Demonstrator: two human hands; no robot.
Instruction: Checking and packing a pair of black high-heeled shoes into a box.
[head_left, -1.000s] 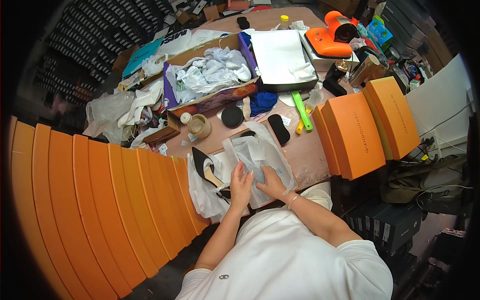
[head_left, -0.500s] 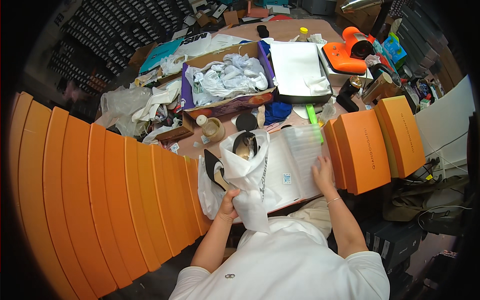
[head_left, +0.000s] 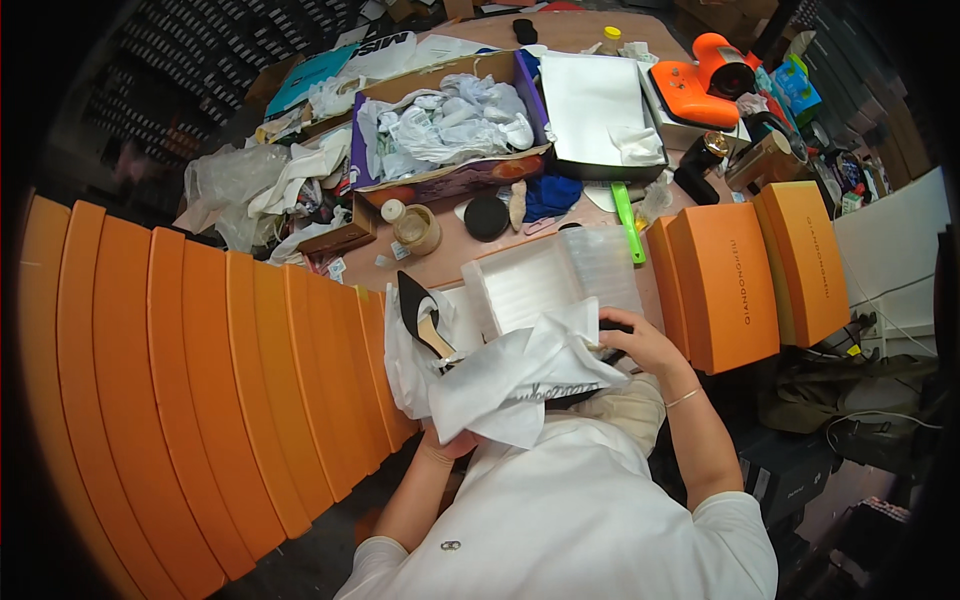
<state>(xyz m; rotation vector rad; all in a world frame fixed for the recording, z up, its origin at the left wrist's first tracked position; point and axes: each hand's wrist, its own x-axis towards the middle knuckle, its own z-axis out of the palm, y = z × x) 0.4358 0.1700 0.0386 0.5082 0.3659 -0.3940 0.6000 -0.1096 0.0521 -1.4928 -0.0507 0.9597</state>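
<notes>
A white cloth shoe bag (head_left: 515,377) lies tilted across my lap side of the table, with a black shoe (head_left: 616,325) partly showing at its right-hand mouth. My right hand (head_left: 638,342) has its fingers curled round that shoe, at the bag's opening. Under the bag's lower left edge, my left hand (head_left: 449,443) grips the cloth, most of its fingers hidden. Just beyond it, a second black pointed shoe (head_left: 424,314) with a tan insole rests in white wrapping. Behind the bag stands a shallow white-lined box (head_left: 525,285), partly covered by the bag.
A long row of orange shoe boxes (head_left: 190,400) lines my left, and more orange boxes (head_left: 725,290) stand at right. Farther back are a purple box (head_left: 450,180) of crumpled wrapping, a glass jar (head_left: 416,230), a green-handled tool (head_left: 628,225) and an orange device (head_left: 705,85).
The bag has gone from upright to lying rightward. My right hand has left the box's translucent lining and closed on the bagged shoe. My left hand has shifted slightly down and left.
</notes>
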